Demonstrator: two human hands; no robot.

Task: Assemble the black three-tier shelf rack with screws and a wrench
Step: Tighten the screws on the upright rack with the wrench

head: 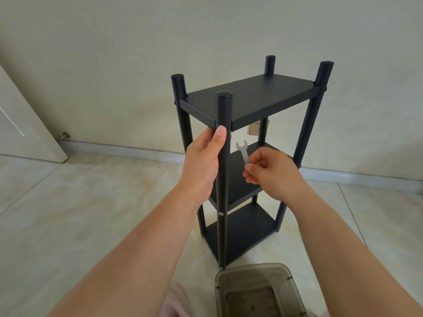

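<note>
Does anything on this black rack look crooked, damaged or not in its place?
Nothing clearly stands out. The rack stands upright on the floor with all three shelves in place. The left hand grips the front post; the right hand holds the wrench.

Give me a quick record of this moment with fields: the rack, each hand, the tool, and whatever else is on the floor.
rack: black three-tier shelf rack, upright on the tiled floor, all three shelves in place
left hand: left hand grips the near front post just under the top shelf
right hand: right hand pinches the wrench by its lower end
tool: small silver wrench, open jaw up, not on any screw
visible screw: silver screw head on the near post at the middle shelf
other: translucent plastic bin on the floor in front of the rack
</note>
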